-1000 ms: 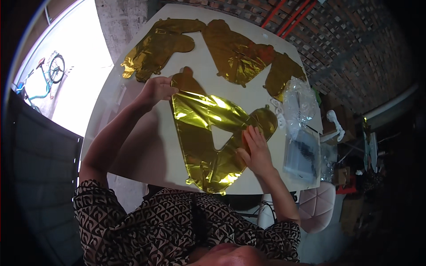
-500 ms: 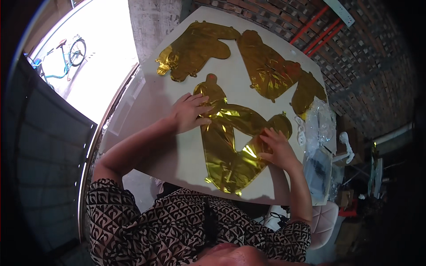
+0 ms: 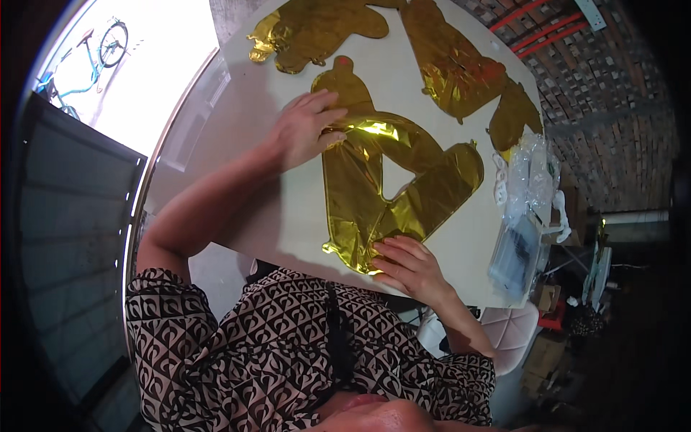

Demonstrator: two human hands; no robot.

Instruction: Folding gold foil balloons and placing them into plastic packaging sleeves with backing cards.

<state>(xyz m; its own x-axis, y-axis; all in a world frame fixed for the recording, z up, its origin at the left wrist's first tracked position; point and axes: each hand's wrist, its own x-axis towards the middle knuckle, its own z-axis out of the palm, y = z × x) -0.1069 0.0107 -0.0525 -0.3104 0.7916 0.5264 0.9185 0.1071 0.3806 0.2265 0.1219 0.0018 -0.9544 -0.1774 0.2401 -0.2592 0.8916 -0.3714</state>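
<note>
Nearest you: your patterned top [image 3: 245, 360], close to the table's front edge. Your right hand [image 3: 410, 266] lies over the lower end of the gold foil shape [image 3: 353, 187], fingers extended and held close together; whether the thumb pinches the rim there, I cannot tell.

Change: half a second ago this hand was on the right-hand lobe; it is now down at the near end. Consequence for the handling: the lobe lies uncovered, and your contact is now split between the near end and the upper left side.

The gold foil shape lies flat on the white table [image 3: 464, 245], its three-cornered opening showing bare tabletop, its near end close to the table's edge. Your left hand [image 3: 306, 126] rests on its upper left side as before, fingers a little spread, no pinch seen.

Farther right: a flat clear packet [image 3: 512, 252], then crumpled clear plastic [image 3: 525, 173]. Beyond your piece, along the far side: more gold foil pieces [image 3: 457, 65]. Farthest: brick wall [image 3: 619, 79] and, outside, a bicycle [image 3: 90, 65].
</note>
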